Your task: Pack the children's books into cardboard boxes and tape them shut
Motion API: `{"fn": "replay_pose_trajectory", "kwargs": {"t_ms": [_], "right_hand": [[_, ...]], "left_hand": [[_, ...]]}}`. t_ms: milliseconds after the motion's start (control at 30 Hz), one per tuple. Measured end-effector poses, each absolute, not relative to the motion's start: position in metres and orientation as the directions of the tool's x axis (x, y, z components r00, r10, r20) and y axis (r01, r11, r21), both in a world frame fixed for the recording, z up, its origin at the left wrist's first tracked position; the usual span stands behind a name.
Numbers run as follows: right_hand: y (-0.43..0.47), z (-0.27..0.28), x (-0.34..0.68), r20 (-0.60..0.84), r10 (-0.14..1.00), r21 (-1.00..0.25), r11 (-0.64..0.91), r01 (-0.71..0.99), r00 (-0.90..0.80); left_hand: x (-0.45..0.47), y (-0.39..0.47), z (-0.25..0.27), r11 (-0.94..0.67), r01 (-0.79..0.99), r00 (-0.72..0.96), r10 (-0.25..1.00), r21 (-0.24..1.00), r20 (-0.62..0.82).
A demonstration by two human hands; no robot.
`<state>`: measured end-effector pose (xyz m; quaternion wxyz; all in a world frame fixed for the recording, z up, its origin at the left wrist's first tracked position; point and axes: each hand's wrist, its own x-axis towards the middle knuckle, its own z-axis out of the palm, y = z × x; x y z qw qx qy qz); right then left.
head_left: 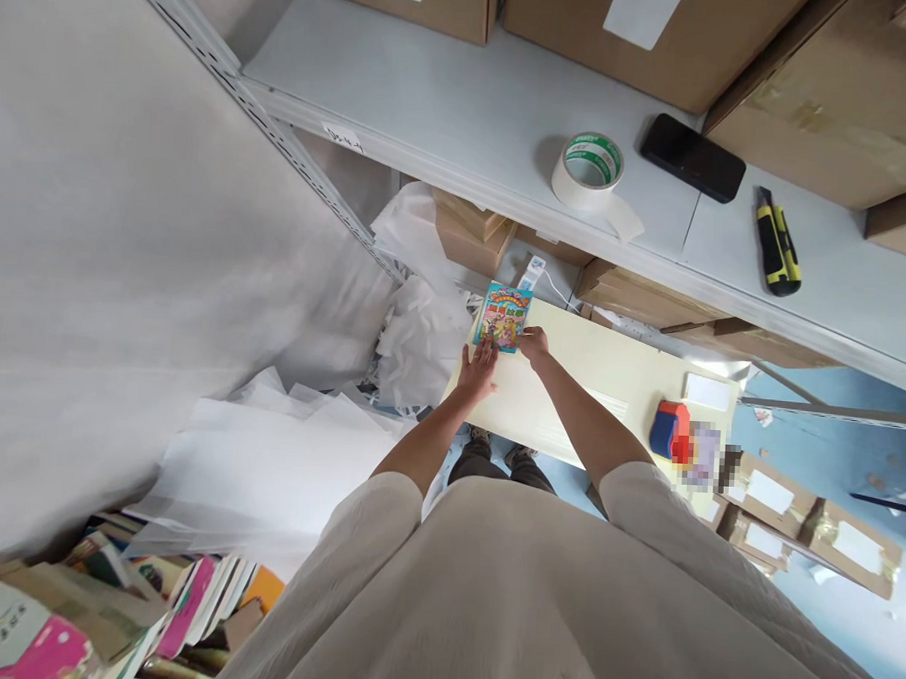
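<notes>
A colourful picture book point(504, 312) with a blue-edged cover lies face up near the left end of the cream table point(572, 355). My left hand point(479, 373) rests with its fingers spread over the lower part of the cover. Beside the book's right edge, my right hand point(533, 343) is closed in a pinch. Whatever sits between its fingertips is too small to make out, and I cannot tell whether it touches the book.
Above the table, a grey shelf point(448, 99) carries cardboard boxes, a tape roll point(587, 172), a black phone point(692, 157) and a utility knife point(777, 244). A blue-and-red object point(671, 431) stands at the table's right end. White sheets point(267, 462) and piled books point(193, 598) lie left.
</notes>
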<state>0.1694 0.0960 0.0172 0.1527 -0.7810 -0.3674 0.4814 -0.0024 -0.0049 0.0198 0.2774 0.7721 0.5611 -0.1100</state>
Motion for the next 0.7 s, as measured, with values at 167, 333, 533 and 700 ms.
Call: {"fn": "replay_pose_trajectory", "kwargs": {"t_ms": [167,333,533,700], "right_hand": [[0.095,0.031,0.185,-0.572,0.758,-0.599,-0.647,0.472,0.313],[0.075,0.051,0.242,-0.515,0.750,-0.631,-0.660,0.409,0.415],[-0.004,0.070,0.327,-0.558,0.709,-0.705,-0.679,0.204,0.433],[-0.075,0.074,0.365,-0.581,0.706,-0.722,-0.677,0.145,0.406]], "left_hand": [[-0.004,-0.013,0.023,-0.216,0.931,0.333,0.830,0.293,-0.448],[0.001,-0.032,0.032,-0.262,0.910,0.380,0.838,0.322,-0.391],[0.030,-0.085,0.038,-0.449,0.780,0.611,0.697,0.435,-0.376],[0.052,-0.094,0.029,-0.458,0.802,0.594,0.678,0.384,-0.433]]}}
